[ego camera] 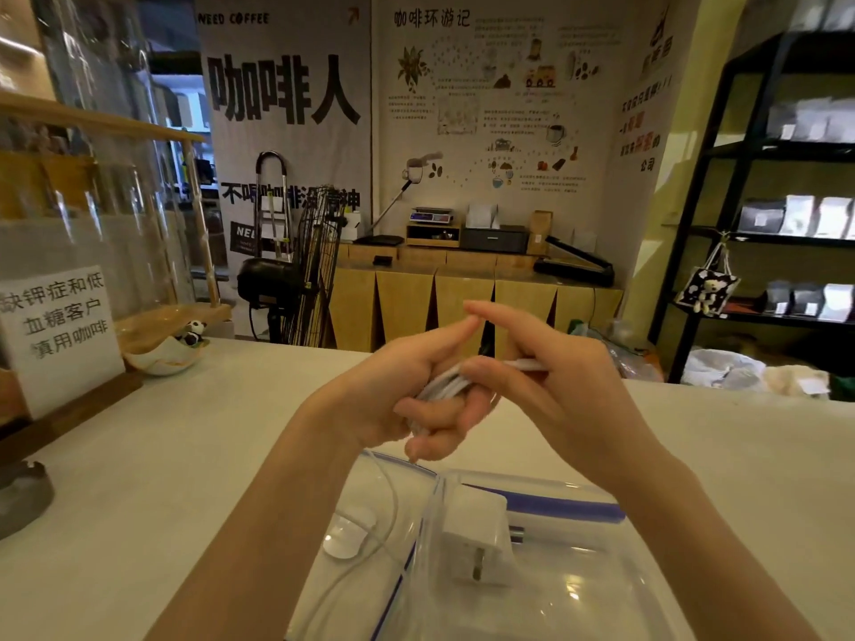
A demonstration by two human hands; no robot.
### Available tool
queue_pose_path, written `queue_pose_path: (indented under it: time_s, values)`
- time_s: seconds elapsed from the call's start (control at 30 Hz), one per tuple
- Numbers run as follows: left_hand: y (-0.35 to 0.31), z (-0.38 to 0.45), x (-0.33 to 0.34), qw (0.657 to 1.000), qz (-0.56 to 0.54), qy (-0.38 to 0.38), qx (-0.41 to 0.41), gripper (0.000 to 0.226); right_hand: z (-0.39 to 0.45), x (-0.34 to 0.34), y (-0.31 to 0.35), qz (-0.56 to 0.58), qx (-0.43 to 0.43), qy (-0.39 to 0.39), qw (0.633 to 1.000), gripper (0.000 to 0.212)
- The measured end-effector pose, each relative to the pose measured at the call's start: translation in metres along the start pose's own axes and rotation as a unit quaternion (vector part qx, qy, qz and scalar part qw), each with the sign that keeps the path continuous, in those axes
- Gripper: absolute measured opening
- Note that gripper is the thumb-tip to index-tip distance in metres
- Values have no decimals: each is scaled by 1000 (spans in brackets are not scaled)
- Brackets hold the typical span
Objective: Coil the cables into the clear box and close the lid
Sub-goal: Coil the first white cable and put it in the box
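Observation:
Both my hands are raised above the white counter, working a white cable. My left hand is closed around a bundle of its loops. My right hand pinches the cable's end beside that bundle, with the index finger stretched out. A thin strand of the cable hangs down to a round white charging puck. The clear box lies under my hands, with a white power adapter inside. Its clear lid with a blue seal leans at the box's left side.
A paper sign in a wooden stand and a small bowl with a panda figure sit at the counter's left. A dark ashtray lies at the left edge. Behind the counter are a fan, a bench and black shelves.

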State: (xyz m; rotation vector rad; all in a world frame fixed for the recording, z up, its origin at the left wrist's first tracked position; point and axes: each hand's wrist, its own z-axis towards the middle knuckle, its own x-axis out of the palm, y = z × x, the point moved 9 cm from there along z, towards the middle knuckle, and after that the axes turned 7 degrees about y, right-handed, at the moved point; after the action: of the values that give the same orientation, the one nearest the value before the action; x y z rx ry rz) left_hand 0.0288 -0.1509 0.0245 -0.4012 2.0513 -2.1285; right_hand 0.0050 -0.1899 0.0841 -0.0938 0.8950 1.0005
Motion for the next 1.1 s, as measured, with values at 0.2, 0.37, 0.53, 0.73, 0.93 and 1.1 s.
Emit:
queue_pose_path:
  time_s: [0.2, 0.37, 0.53, 0.73, 0.93, 1.1]
  values:
    - [-6, 2, -12, 996, -2, -81, 30, 61, -1, 9, -15, -48, 52, 26, 997, 53]
    - [-15, -6, -23, 968, 108, -223, 35, 57, -4, 6, -14, -122, 33, 1, 992, 69]
    - [-41, -15, -23, 906, 217, -339, 128, 44, -6, -16, -20, -132, 65, -71, 987, 57]
    - [-44, -15, -15, 830, 438, -340, 50, 19, -10, -23, -38, -116, 138, -51, 982, 41]
    - [-58, -19, -1, 748, 565, -342, 64, 41, -8, -25, -43, -37, 136, -35, 989, 29]
    - [-36, -15, -23, 893, 327, -303, 64, 37, -10, -30, -44, -8, 134, -65, 989, 26]
